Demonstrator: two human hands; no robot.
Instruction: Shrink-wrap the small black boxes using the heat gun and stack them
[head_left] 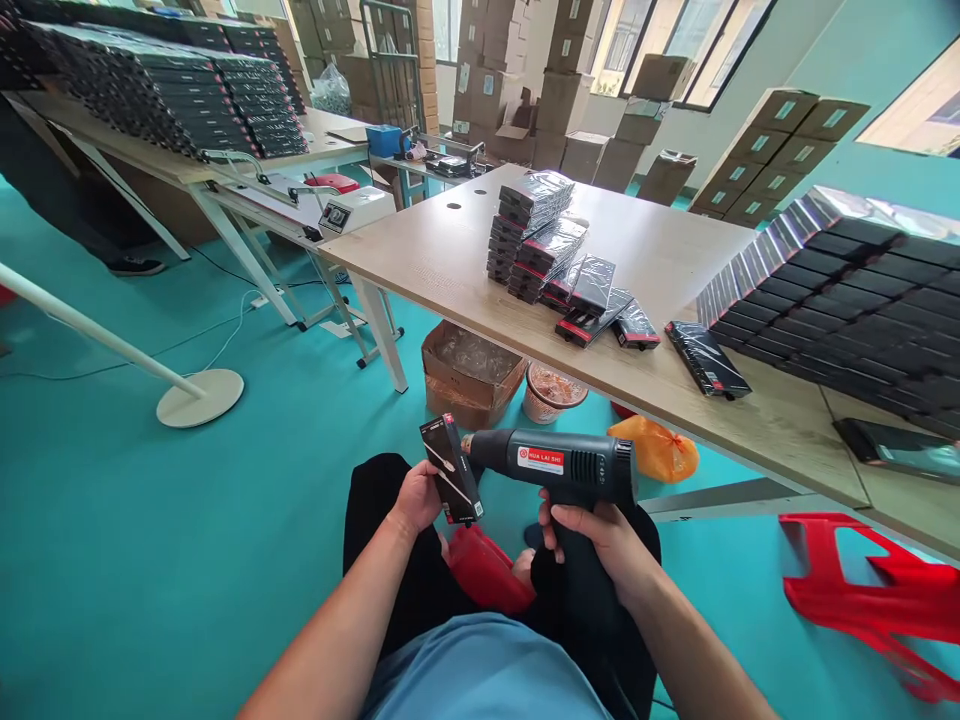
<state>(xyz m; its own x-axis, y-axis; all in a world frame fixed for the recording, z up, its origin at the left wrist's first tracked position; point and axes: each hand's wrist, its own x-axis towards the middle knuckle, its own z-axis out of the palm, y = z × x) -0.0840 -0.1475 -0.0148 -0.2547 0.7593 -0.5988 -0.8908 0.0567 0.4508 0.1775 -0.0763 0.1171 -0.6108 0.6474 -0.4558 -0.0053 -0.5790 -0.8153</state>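
Note:
My left hand (418, 497) grips a slim black box (451, 470) with a cable pictured on its front and red at its ends. The box is tilted above my lap. My right hand (592, 535) is wrapped round the handle of a dark heat gun (566, 466) with a red and white label. Its nozzle points left, close to the upper right side of the box; whether they touch I cannot tell. On the table in front, a stack of wrapped black boxes (529, 235) stands, with several loose ones lying by it.
The wooden table (450, 270) has its edge just beyond my hands. A large pile of boxes (847, 290) fills its right side. Under it are an open carton (465, 395), a bin (551, 395) and an orange bag (656, 447). A red stool (862, 590) is at right.

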